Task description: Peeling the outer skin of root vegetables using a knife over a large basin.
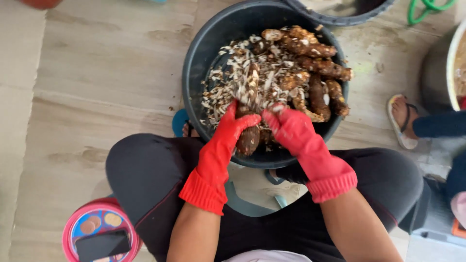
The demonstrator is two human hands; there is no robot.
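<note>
Bare forearms rise from the bottom edge and converge over the near rim of a dark round tub (194, 73) set on the floor between the person's knees. Both hands wear red rubber gloves with ribbed cuffs. The left hand (232, 127) is wrapped around a brown cassava root (248, 104), fingers curled over it, wrist bent slightly inward; the root is tilted, its lower end hanging at the tub's near rim and its upper end reaching over the peelings. The right hand (290, 127) comes in from the other side, fist closed just beside the root's middle (what it grips is hidden). Behind the hands, the tub holds a heap of pale peelings (228, 82) on the left and unpeeled roots (318, 73) piled at right.
</note>
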